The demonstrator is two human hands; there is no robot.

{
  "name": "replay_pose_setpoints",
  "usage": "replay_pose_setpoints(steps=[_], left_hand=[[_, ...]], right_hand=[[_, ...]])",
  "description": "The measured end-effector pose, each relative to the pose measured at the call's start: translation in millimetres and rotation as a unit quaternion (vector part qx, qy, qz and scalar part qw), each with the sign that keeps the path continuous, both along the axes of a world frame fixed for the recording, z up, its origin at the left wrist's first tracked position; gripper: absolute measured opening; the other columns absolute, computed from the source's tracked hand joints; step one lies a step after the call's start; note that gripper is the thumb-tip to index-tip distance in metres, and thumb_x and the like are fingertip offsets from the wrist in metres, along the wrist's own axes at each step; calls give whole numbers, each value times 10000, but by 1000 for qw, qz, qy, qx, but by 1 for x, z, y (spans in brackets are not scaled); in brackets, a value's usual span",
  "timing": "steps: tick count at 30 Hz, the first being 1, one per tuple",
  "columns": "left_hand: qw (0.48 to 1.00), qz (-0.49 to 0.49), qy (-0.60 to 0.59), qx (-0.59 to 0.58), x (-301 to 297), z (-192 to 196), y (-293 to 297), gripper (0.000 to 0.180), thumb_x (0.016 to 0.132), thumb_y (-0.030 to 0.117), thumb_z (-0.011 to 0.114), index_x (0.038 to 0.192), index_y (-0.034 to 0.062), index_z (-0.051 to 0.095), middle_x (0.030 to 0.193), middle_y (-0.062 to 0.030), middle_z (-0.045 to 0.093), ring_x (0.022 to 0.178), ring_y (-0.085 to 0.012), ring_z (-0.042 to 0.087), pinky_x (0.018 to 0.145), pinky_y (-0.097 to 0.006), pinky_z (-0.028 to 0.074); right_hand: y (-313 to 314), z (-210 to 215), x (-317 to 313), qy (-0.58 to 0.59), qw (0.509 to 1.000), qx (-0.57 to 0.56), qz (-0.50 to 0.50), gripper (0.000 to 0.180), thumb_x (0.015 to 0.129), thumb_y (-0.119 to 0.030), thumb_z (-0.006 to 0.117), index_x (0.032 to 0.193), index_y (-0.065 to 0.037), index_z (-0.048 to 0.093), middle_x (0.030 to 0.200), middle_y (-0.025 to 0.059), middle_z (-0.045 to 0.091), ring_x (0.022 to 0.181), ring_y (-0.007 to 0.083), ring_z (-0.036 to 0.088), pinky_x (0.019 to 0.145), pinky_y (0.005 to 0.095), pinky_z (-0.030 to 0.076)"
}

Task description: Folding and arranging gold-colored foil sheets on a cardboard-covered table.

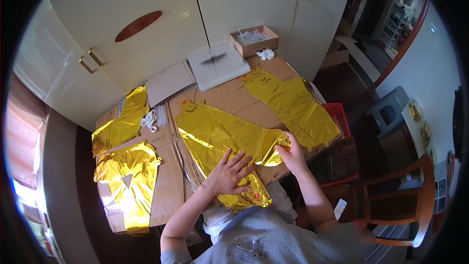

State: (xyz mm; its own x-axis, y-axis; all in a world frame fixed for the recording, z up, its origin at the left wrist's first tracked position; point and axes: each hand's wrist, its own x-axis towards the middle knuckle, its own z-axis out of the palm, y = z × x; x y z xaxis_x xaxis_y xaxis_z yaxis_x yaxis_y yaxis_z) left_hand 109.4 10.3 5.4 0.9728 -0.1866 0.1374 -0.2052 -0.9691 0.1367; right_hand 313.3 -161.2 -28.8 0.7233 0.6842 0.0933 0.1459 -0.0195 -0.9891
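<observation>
A flat gold foil balloon (215,129) lies across the middle of the cardboard-covered table (178,190), its near end reaching the table's front edge close to my body. My left hand (228,173) rests on its lower part, fingers spread flat. On the balloon's right edge, my right hand (292,155) is closed, with the thumb and fingers gripping the foil. Another flat gold foil balloon (293,105) lies to the right. Two more gold foil pieces, an upper one (127,122) and a lower one (139,186), lie at the left.
White rings of tape (150,119) sit beside thin clear sticks (161,116). Behind are cardboard sheets (168,84), a stack of clear plastic bags (220,68) and an open box (256,46). A red basket (336,115) and a wooden chair (426,195) stand to the right.
</observation>
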Motion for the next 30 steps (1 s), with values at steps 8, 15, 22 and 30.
replay_pose_setpoints(steps=[8, 15, 22, 30], left_hand=[[1000, 11, -4, -3, -2, 0, -1, 761, 873, 687, 473, 1420, 157, 460, 1475, -130, 420, 1390, -351, 355, 1135, -602, 205], [990, 138, 1, 43, -20, 22, 5, 788, 881, 685, 449, 1442, 132, 424, 1492, -157, 390, 1414, -376, 307, 1127, -613, 198], [945, 257, -66, -190, -44, 2, 29, 694, 895, 467, 599, 1398, 15, 443, 1460, -246, 391, 1391, -420, 317, 1134, -521, 261], [742, 369, -136, -543, -32, 6, 43, 711, 908, 142, 662, 1482, 30, 258, 1081, -143, 642, 786, -141, 635, 687, -276, 523]], right_hand=[[0, 4, -2, 30, 999, 18, -11, 439, 885, 45, 613, 1297, 8, 469, 1126, 76, 615, 998, 108, 600, 866, 256, 491], [-8, 34, -33, -52, 999, -11, 3, 170, 876, -89, 669, 1018, -9, 622, 839, 16, 573, 684, 49, 516, 556, 230, 417], [8, 60, -100, -405, 906, 43, 112, 249, 781, -85, 712, 1024, -97, 661, 895, 39, 623, 794, 226, 617, 688, 357, 502], [23, 30, -137, -535, 817, 28, 212, 209, 795, -181, 634, 977, -104, 702, 889, -18, 615, 866, 141, 578, 810, 334, 412]])
